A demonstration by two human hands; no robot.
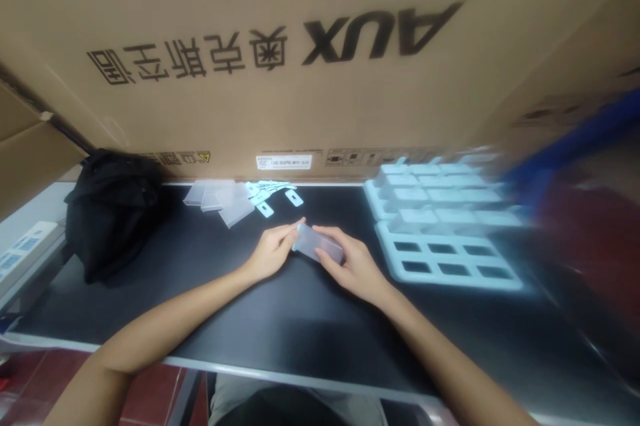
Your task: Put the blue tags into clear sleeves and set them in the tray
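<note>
A translucent plastic box (316, 245) with a light-blue end piece is held over the middle of the dark table. My right hand (353, 261) wraps around its right part, thumb on the near side and fingers on the far side. My left hand (274, 249) is closed at the other end, thumb and fingers pressed at the light-blue end piece (296, 238); its fingertips are partly hidden. Beyond my left hand lie several clear plastic sleeves (235, 211) and a loose pile of small light-blue pieces with slots (265, 194).
Light-blue foam trays (453, 265) with rectangular openings sit at the right, some stacked behind. A black cloth bag (113, 213) lies at the left, near a white box (27, 253). A large cardboard carton (300, 113) walls off the table's (210, 319) far edge.
</note>
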